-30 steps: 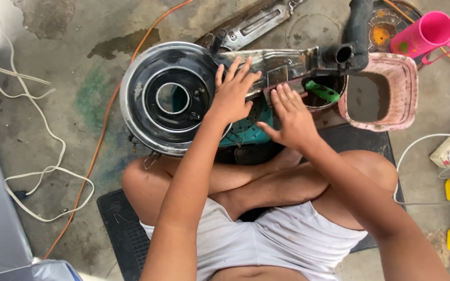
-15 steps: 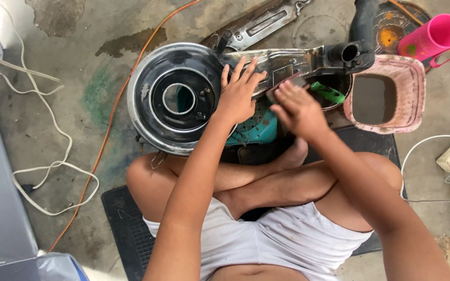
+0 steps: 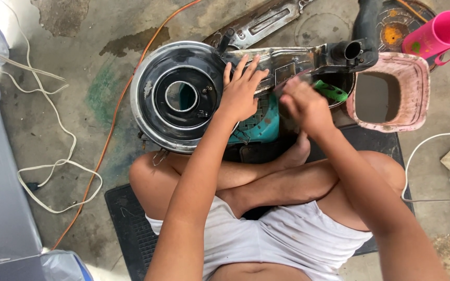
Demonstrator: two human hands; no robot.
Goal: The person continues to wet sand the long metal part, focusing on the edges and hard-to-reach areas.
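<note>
Clearly a stiff, heavy, greasy metal engine cover (image 3: 204, 88) lying on the floor before your crossed legs
Your left hand (image 3: 240, 91) lies open, flat on it; right hand (image 3: 305, 106) blurred, grip unreadable; lift by the round rim

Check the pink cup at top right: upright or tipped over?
Tipped over. The pink cup lies on its side on the concrete floor, open mouth facing upper right, just above the pink square basin.
</note>
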